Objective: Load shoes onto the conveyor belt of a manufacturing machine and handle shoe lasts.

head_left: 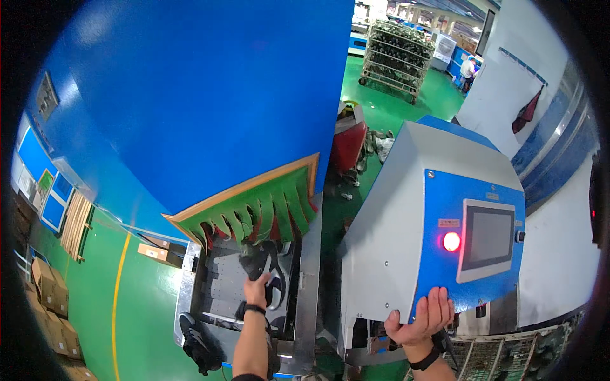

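Note:
My left hand (256,289) reaches onto a grey conveyor belt (225,279) and grips a black shoe with white trim (270,270) just outside the machine's opening. Green and red flap curtains (260,213) hang over that opening under a wooden-edged frame. My right hand (424,315) is curled around the lower edge of a blue and grey control box (438,216). The box carries a lit red button (451,241) and a grey touch screen (487,238). Another dark shoe (197,346) lies at the near left end of the conveyor.
A large blue machine housing (190,95) fills the upper left. Cardboard boxes (51,298) and a wooden pallet (76,222) stand on the green floor at left. A wheeled rack of shoes (394,57) and a person (468,68) are far off. Wire baskets (508,355) sit at lower right.

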A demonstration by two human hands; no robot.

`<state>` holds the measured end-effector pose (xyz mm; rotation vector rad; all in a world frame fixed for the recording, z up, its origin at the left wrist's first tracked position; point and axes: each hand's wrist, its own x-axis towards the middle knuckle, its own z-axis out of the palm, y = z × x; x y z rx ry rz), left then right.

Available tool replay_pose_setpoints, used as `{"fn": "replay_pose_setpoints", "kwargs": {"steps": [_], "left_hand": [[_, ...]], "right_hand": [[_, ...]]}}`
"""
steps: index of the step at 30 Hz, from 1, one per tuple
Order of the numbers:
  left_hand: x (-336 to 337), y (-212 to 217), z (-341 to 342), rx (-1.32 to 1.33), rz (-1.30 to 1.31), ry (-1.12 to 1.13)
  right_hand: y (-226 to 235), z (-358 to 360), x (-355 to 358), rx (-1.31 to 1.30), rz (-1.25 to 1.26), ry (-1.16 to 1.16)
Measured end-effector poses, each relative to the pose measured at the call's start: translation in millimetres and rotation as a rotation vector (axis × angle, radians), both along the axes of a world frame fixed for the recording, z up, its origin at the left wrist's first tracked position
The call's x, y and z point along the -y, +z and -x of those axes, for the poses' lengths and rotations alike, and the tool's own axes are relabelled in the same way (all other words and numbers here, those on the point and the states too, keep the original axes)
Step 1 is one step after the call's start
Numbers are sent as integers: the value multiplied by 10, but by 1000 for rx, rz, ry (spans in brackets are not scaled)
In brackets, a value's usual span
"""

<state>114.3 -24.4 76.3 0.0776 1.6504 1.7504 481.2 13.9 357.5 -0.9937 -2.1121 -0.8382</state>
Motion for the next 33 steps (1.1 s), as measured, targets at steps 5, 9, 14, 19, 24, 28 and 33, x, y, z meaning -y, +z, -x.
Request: {"fn": "replay_pose_setpoints", "kwargs": {"steps": [5, 9, 14, 19, 24, 28, 33], "left_hand": [[1088, 1034, -761, 111, -254, -175], [1854, 1565, -1592, 176, -433, -436], [1975, 2272, -2620, 156, -218, -772], [1618, 2245, -3252, 59, -168, -571], [1649, 2149, -3761, -1013, 122, -520], [1792, 1929, -4157, -1115, 208, -847], [1910, 1798, -4261, -1043, -180, -1012]], "right_hand": [[14, -46, 81, -128, 75, 66], [138, -268, 740, -606, 793, 660], [-415, -534, 1439, -1526, 1719, 765], [-10, -980, 1344, -1247, 1598, 827], [-99, -1713, 1291, -580, 1025, 652], [-45, -2237, 1214, -422, 1421, 482], [-1236, -2996, 1338, -1665, 1987, 438]]}}
